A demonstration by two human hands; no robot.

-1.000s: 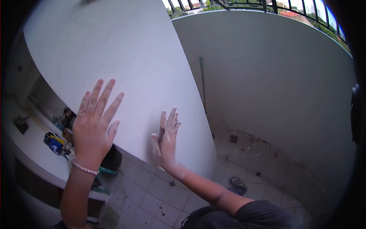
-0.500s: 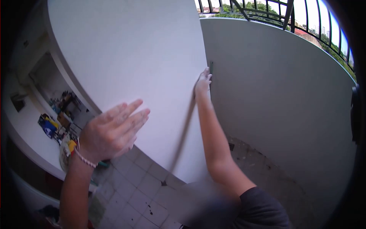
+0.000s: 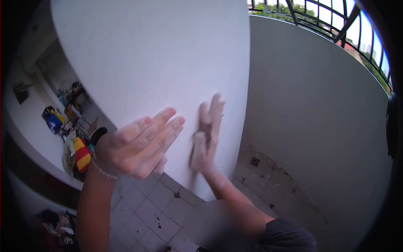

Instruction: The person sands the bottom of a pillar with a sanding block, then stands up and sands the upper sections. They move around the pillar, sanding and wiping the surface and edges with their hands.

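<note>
A smooth white wall (image 3: 159, 54) fills the middle of the head view. My right hand (image 3: 208, 134) is at its lower right part, close to the surface with a shadow beside it; the fingers are stretched and apart, slightly blurred, and hold nothing visible. In front of the wall's lower left edge is my left hand (image 3: 140, 145), fingers extended and palm turned toward the right hand. Whitish dust coats both hands. A braided bracelet (image 3: 103, 170) circles the left wrist.
To the right stands a grey parapet (image 3: 310, 92) topped by a black metal railing (image 3: 323, 19). Below lies a tiled floor (image 3: 147, 210) with dark spots and a small drain (image 3: 255, 161). Through an opening at left are colourful bags (image 3: 82, 155) and other clutter.
My right hand has come from the wall's right edge down and left onto its face, the elbow bending. My left hand has shifted slightly right, still with fingers extended. The view has turned slightly.
</note>
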